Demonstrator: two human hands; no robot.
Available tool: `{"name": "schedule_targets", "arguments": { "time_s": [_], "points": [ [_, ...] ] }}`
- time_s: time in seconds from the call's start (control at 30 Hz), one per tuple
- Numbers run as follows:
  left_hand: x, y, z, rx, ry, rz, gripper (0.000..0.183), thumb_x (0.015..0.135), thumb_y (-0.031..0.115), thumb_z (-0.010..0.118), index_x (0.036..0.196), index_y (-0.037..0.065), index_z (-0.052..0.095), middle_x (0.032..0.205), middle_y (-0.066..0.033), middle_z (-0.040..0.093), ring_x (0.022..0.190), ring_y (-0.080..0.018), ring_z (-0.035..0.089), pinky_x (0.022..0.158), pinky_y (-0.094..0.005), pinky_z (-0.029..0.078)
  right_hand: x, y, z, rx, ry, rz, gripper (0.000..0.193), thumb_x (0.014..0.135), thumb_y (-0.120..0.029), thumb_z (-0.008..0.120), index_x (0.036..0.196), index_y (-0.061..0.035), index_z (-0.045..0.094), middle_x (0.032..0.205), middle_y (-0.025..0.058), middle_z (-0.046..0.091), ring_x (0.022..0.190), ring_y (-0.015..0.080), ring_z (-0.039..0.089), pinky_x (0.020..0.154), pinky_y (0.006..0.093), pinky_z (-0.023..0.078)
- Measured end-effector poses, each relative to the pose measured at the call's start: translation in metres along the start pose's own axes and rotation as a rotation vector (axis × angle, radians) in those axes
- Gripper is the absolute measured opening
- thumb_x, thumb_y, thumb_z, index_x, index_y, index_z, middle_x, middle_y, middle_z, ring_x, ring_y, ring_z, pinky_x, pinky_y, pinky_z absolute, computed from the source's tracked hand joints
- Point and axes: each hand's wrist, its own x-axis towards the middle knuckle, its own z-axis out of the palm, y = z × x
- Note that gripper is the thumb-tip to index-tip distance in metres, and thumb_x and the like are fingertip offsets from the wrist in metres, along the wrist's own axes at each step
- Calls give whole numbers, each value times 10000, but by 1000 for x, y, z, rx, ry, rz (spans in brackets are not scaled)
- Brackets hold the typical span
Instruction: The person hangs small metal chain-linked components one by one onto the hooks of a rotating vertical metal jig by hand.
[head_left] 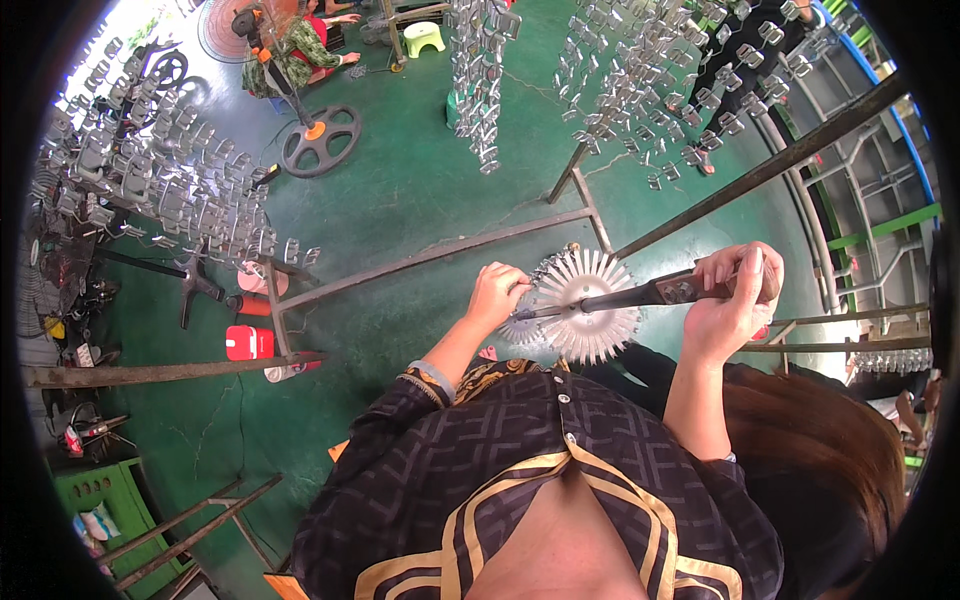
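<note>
My right hand (pixel 730 300) is wrapped round the brown handle of a long dark tool (pixel 630 297). Its slim shaft points left across a round silvery metal disc (pixel 600 328) with a fringe of narrow radial fins. The tool's tip ends near the disc's left edge, beside my left hand (pixel 498 298). The left fingers are pinched together there; whatever lies between them is too small to make out. Partly covered by the larger disc, another finned metal piece (pixel 520 328) shows just below those fingers.
Metal frame bars (pixel 440 250) cross ahead of me. Many shiny metal clips hang in strands at left (pixel 170 180) and ahead (pixel 640 80). A pedestal fan (pixel 320 140), a red-and-white box (pixel 250 342) and a green stool (pixel 424 39) stand around. A person's long hair (pixel 810 430) is close at right.
</note>
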Motion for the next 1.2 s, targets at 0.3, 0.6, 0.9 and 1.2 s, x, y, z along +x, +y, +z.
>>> {"name": "schedule_targets", "arguments": {
  "time_s": [0.3,0.6,0.9,1.2],
  "points": [
    [4,-12,23,35,-68,40,71,687,87,663,741,66,622,766,-53,631,796,-250,559,745,-374,414,0,2,-4,5,2,5,123,877,-118,520,877,-10,461,587,56,451,486,128,412,469,266,381],
    [11,-16,24,75,-221,12,63,717,130,613,764,91,630,795,-96,628,830,-311,539,771,-424,416,-2,5,-7,-21,-3,12,130,894,-153,505,859,-41,450,581,31,411,466,105,366,452,248,346],
    [139,148,-166,-133,-13,73,103,745,84,666,821,13,662,791,-98,656,738,-184,626,689,-299,488,-1,0,-12,-24,-78,60,146,882,-159,538,882,-51,440,604,17,427,499,101,411,463,238,374],
    [261,316,-333,-130,704,558,180,782,145,684,903,12,677,848,-51,672,778,-95,599,729,-231,460,-4,-5,-11,-25,-67,28,112,896,-131,514,887,-48,439,584,9,409,492,93,379,473,236,361]
  ]
}}
